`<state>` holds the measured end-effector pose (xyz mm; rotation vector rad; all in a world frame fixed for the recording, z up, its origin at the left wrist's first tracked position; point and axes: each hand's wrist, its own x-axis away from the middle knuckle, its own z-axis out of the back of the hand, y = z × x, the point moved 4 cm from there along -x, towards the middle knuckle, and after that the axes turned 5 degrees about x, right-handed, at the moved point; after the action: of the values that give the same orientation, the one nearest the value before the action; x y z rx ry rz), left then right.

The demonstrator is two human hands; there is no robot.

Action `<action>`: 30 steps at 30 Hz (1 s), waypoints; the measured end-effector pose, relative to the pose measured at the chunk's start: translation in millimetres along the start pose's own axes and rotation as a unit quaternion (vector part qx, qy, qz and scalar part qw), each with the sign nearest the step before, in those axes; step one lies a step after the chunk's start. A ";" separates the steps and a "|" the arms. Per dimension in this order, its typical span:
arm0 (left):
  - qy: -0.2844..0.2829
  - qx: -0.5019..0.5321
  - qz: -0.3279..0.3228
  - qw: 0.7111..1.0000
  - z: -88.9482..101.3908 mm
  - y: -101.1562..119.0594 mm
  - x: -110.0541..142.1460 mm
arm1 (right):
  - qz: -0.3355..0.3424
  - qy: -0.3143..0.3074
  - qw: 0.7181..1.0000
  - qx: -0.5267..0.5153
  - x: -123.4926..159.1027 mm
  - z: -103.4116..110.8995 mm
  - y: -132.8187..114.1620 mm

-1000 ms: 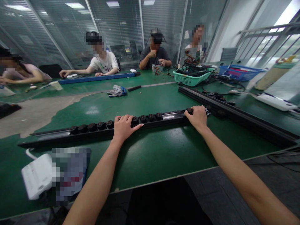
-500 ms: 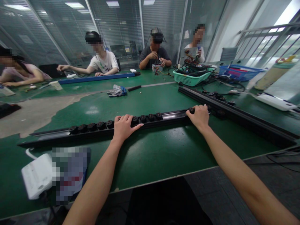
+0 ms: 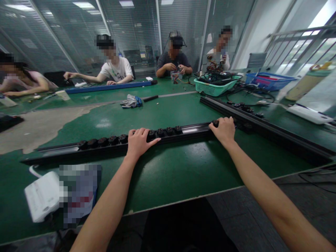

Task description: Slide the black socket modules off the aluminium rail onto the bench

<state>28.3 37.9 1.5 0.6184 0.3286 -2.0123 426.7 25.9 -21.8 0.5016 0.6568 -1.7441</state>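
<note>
A long black rail [image 3: 102,154] lies across the green table, with a row of black socket-like modules [image 3: 113,140] seated along its channel. Over the middle of that row lies my left hand [image 3: 139,140], fingers wrapped across the far side and thumb along the near edge. It hides the modules beneath it. My right hand [image 3: 223,130] is closed at the rail's right end, pinching a small black module [image 3: 215,123] there. A bare, shiny stretch of channel [image 3: 194,129] shows between the last seated module and my right hand.
A second black rail [image 3: 275,134] slants along the right, loose black modules [image 3: 244,107] behind it. A green basket [image 3: 210,89], a blue basket [image 3: 270,84] and grey gloves [image 3: 130,101] lie farther back. A white device [image 3: 43,197] sits front left. Several people sit opposite.
My hands and the rail keep nearly the same place. Across the table, the person in dark clothing has lowered a hand toward the box.
</note>
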 end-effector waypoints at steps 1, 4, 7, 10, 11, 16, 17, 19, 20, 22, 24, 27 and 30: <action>0.000 0.000 -0.001 1.000 0.1 0.0 0.0 | -0.001 0.002 1.000 0.001 0.1 0.1 0.0; -0.003 -0.001 -0.003 1.000 0.1 0.1 -0.3 | -0.006 0.000 1.000 0.006 -0.2 -0.3 0.9; -0.004 -0.001 -0.003 1.000 0.1 0.2 -0.6 | -0.015 -0.007 1.000 0.010 -1.0 -0.6 3.2; -0.002 0.004 0.000 1.000 0.1 0.2 -0.6 | -0.025 -0.017 1.000 0.001 -1.7 -0.1 5.4; -0.001 0.007 0.001 1.000 0.2 0.1 -0.5 | -0.026 -0.020 0.999 0.000 -1.8 0.1 5.7; -0.003 0.008 0.001 1.000 0.4 0.1 -0.3 | -0.017 -0.021 0.999 0.029 -2.8 1.1 5.5; -0.003 0.006 0.000 1.000 0.4 0.2 -0.3 | -0.014 -0.019 0.999 0.033 -3.0 0.8 5.5; -0.003 0.005 0.000 1.000 0.4 0.3 -0.4 | -0.010 -0.018 0.999 0.035 -3.3 0.1 5.8; -0.003 0.005 0.000 1.000 0.3 0.3 -0.4 | -0.009 -0.018 0.999 0.038 -3.4 -0.2 6.2; -0.004 0.006 0.001 1.000 0.1 0.3 -0.6 | -0.010 -0.018 0.999 0.049 -3.5 -0.3 7.5; -0.006 0.003 0.000 1.000 -0.2 0.3 -0.7 | -0.014 -0.019 0.998 0.063 -3.5 0.1 9.3; -0.005 -0.005 -0.001 1.000 -0.4 0.2 -0.7 | -0.024 -0.025 0.997 0.070 -4.0 0.1 12.9; -0.003 -0.005 -0.005 1.000 -0.2 0.3 -0.6 | -0.037 -0.026 0.996 0.073 -4.9 -1.8 18.3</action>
<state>28.9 38.3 1.7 0.6056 0.3379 -2.0198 445.6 27.1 -23.2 0.5370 0.5195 -1.8778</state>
